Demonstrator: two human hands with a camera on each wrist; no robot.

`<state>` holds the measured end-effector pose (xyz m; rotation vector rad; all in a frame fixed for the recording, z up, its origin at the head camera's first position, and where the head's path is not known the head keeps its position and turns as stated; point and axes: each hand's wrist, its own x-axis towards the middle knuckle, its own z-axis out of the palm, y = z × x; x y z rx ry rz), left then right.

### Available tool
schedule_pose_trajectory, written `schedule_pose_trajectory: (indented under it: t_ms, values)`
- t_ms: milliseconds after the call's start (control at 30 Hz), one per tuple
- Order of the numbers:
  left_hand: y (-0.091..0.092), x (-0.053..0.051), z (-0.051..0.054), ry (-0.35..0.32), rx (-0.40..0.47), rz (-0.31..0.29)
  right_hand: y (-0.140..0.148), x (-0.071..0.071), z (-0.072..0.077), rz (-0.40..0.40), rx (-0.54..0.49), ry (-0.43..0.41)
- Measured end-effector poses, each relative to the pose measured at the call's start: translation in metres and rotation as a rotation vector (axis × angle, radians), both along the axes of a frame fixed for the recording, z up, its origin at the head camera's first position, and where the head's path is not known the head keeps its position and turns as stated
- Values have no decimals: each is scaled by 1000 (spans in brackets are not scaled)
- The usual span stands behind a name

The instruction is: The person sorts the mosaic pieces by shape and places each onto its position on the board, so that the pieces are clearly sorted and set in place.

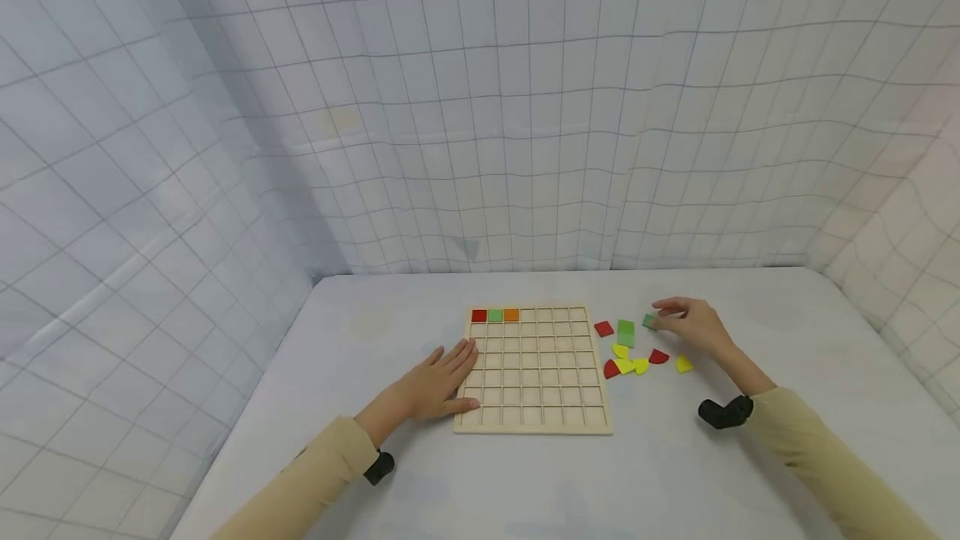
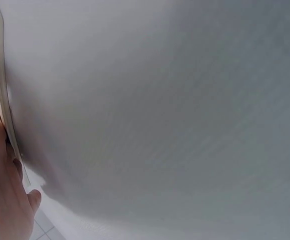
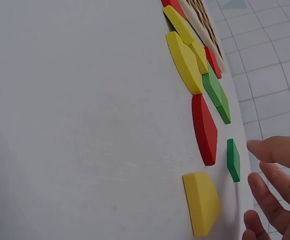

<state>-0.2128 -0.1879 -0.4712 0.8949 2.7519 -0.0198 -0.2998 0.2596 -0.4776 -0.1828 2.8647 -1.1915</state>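
Note:
My left hand (image 1: pixel 442 382) rests flat with fingers spread on the left edge of a wooden grid board (image 1: pixel 532 429). In the board's far row, from the left corner, sit a red square tile (image 1: pixel 478 316), a light green tile (image 1: pixel 495 316) and an orange tile (image 1: pixel 512 315). To the board's right, my right hand (image 1: pixel 693 325) hovers with its thumb and fingers apart beside a dark green square tile (image 3: pixel 233 160), which lies on the table. The right wrist view shows a small gap between thumb and tile. Only part of the left hand appears in the left wrist view.
Between board and right hand lie a red square (image 1: pixel 604 329), light green tiles (image 1: pixel 626 332), several yellow quarter-circle pieces (image 1: pixel 620 352) and red quarter-circle pieces (image 1: pixel 659 357). Another yellow piece (image 1: pixel 684 364) lies nearer the right wrist. Grid-patterned white fabric (image 1: pixel 525 107) hangs behind the white table (image 1: pixel 517 490).

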Motion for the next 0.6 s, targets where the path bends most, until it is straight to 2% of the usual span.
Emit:
schedule_pose_trajectory:
  t_ms: [167, 367, 600]
  values:
    - [1, 1, -2, 6, -23, 13, -1, -4, -4, 12, 6, 3]
    - [1, 4, -1, 2, 4, 6, -2, -3, -6, 6, 39, 0]
    - [3, 1, 0, 12, 6, -6, 3, -2, -5, -1, 77, -18]
